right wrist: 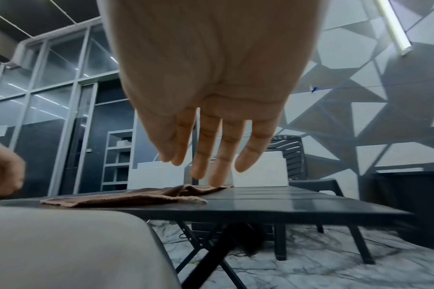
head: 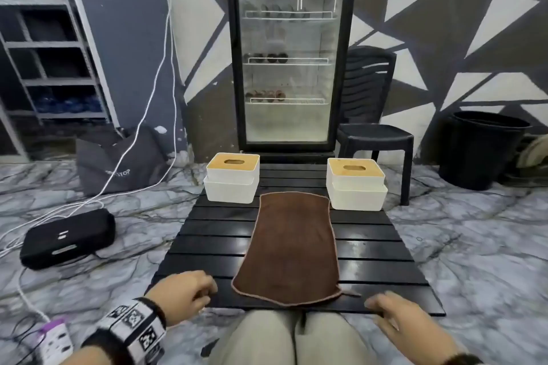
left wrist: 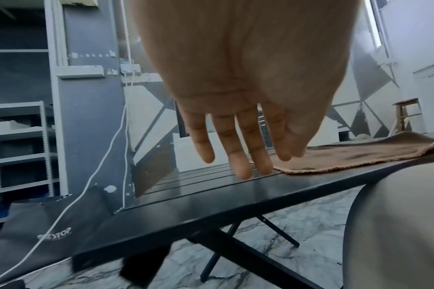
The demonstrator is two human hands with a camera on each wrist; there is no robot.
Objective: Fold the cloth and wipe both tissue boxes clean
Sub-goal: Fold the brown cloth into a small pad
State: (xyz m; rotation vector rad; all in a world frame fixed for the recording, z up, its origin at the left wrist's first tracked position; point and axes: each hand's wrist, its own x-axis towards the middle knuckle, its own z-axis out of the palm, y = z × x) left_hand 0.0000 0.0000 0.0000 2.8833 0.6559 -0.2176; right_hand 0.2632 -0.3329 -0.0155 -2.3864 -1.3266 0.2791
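A brown cloth (head: 292, 246) lies spread lengthwise down the middle of a low black slatted table (head: 207, 246). Two white tissue boxes with wooden lids stand at the table's far corners, the left box (head: 232, 177) and the right box (head: 355, 184). My left hand (head: 189, 290) hovers at the near edge, left of the cloth's near corner, fingers relaxed and holding nothing. My right hand (head: 391, 308) hovers right of the cloth's other near corner, fingers extended. The left wrist view shows straight fingers (left wrist: 240, 156) above the table beside the cloth (left wrist: 354, 154). The right wrist view shows straight fingers (right wrist: 218, 156) above the cloth (right wrist: 136, 197).
My knees (head: 290, 338) sit against the table's near edge. A glass-door fridge (head: 290, 47) and a black plastic chair (head: 376, 133) stand behind the table. On the floor to the left lie a black case (head: 68, 237), a grey bag (head: 118, 163) and white cables.
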